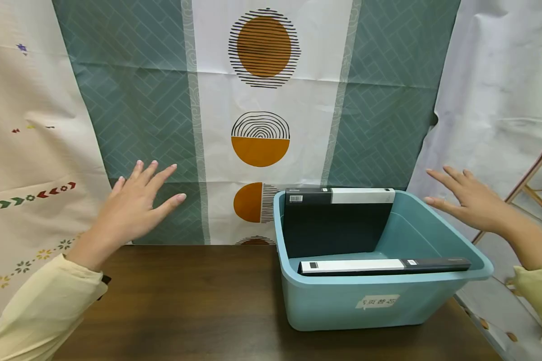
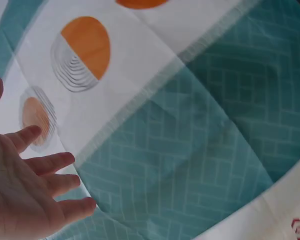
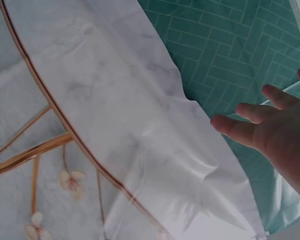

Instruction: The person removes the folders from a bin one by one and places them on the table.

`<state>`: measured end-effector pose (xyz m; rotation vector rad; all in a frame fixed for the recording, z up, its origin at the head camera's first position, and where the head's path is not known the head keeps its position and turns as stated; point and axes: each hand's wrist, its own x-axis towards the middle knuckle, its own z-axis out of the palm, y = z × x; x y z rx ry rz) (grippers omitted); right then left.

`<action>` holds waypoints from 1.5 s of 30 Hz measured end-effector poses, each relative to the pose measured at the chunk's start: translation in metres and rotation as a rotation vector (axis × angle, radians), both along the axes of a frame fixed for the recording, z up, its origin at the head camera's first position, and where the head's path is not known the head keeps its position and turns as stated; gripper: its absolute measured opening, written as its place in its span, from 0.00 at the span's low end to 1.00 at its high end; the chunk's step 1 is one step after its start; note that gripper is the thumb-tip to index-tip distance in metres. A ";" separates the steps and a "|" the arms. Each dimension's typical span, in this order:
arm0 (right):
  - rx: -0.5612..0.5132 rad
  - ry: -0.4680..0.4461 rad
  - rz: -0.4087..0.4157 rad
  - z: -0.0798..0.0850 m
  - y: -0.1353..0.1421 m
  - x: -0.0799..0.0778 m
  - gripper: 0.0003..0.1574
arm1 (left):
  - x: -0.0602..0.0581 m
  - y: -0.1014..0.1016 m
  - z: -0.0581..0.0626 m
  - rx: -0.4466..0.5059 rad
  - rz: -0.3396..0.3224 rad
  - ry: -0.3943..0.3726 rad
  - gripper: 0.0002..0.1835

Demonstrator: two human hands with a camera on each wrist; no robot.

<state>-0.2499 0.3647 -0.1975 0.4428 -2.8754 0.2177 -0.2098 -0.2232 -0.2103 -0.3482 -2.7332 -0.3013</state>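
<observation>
My left hand [image 1: 133, 210] is raised over the left side of the table, fingers spread and holding nothing. In the left wrist view that same hand [image 2: 30, 185] shows its palm, with the fingers apart. At the right, my right hand [image 1: 471, 203] hangs in the air beside the teal bin's right rim, its fingers extended and nothing in them. The teal plastic bin [image 1: 329, 306] stands on the table. Inside it, one black binder [image 1: 334, 225] leans upright at the back left; another binder [image 1: 384, 266] with a white-and-black spine lies along the front wall.
The dark wooden table [image 1: 185, 306] runs up to a patterned cloth [image 1: 149, 100] hanging at the back. Light cloths hang on the left [image 1: 27, 150] and right [image 1: 492, 100]. A white label [image 1: 378, 301] with writing is stuck on the bin's front.
</observation>
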 end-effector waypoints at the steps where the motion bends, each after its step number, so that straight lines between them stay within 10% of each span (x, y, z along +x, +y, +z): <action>1: -0.021 -0.004 0.007 -0.001 0.002 0.000 0.44 | -0.001 0.003 0.000 0.013 -0.012 0.000 0.39; 15: -0.232 -0.044 0.044 -0.019 0.021 0.010 0.43 | -0.017 0.059 -0.011 0.201 -0.227 0.020 0.36; 45: -0.408 -0.144 0.045 -0.079 0.054 0.016 0.41 | -0.016 0.134 -0.038 0.469 -0.449 -0.043 0.34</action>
